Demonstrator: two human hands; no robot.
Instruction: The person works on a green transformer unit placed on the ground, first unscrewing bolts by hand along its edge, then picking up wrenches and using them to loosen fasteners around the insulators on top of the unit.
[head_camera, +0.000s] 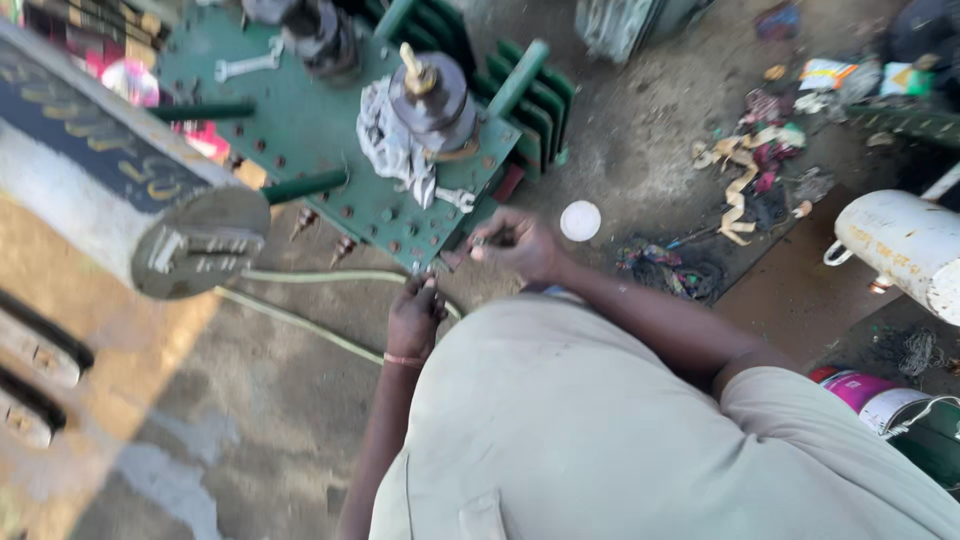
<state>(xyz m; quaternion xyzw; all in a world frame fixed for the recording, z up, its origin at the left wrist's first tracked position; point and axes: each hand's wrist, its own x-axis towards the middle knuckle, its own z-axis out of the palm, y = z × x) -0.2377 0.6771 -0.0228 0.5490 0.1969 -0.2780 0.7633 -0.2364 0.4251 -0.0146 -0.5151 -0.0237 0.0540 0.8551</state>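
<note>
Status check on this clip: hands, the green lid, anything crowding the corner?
Left hand at the near corner of the green lid, under its edge. Right hand pinching a small tool at the same corner. Grey rag and spanner lie close by.

A big green metal box sits on the ground, seen from above. Its flat lid has many small rusty bolts along the edge. A dark round knob with a brass tip stands up on the lid, and a white rag hangs beside it. Green fins stick out on one side.
</note>
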